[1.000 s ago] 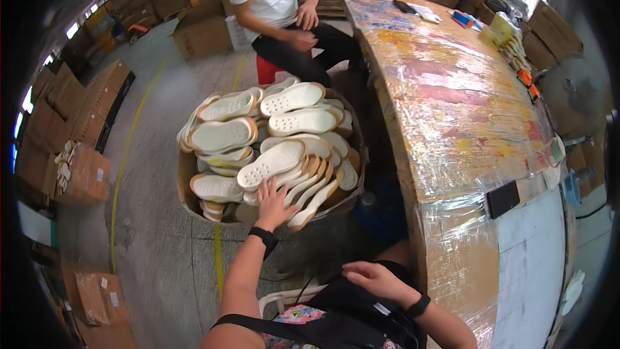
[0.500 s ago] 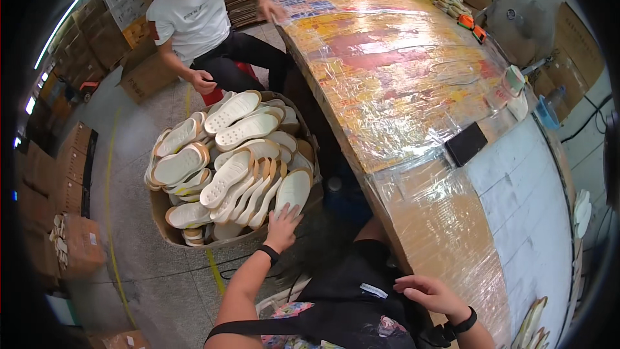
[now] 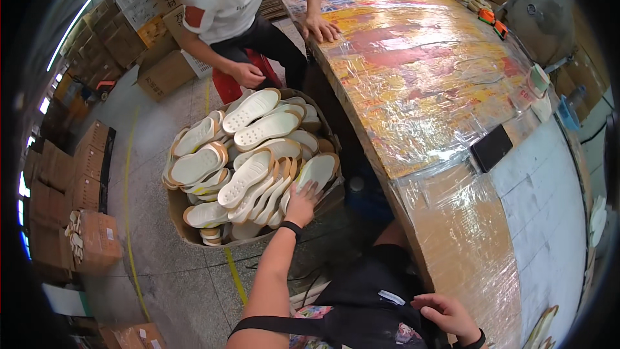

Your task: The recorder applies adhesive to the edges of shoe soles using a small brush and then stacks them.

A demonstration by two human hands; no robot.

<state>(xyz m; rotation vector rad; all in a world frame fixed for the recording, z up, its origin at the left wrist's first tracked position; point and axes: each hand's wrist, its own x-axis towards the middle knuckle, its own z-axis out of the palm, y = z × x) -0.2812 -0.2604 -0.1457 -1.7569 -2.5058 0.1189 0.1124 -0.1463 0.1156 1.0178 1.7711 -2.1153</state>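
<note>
A large cardboard box (image 3: 179,231) on the floor is heaped with white shoe soles with tan edges. At its near right side, my left hand (image 3: 302,205) lies on one white shoe sole (image 3: 321,169), fingers stretched over its face. Just left of it, several more soles (image 3: 266,197) lean in a row. My right hand (image 3: 445,315) hovers by the near edge of the table (image 3: 455,232), over my dark apron (image 3: 361,300); it is empty, its fingers loosely bent and the thumb apart.
A co-worker (image 3: 232,10) sits beyond the box, one hand on the table edge. On the film-covered table lie a black phone (image 3: 492,148), a tape roll (image 3: 538,79) and orange tools (image 3: 494,23). A fan (image 3: 539,19) stands behind. Stacked cartons (image 3: 87,174) line the left.
My left hand has reached farther up over the sole, which has shifted slightly away and to the right. The co-worker leans forward, hand farther onto the table. The view has swung slightly left.
</note>
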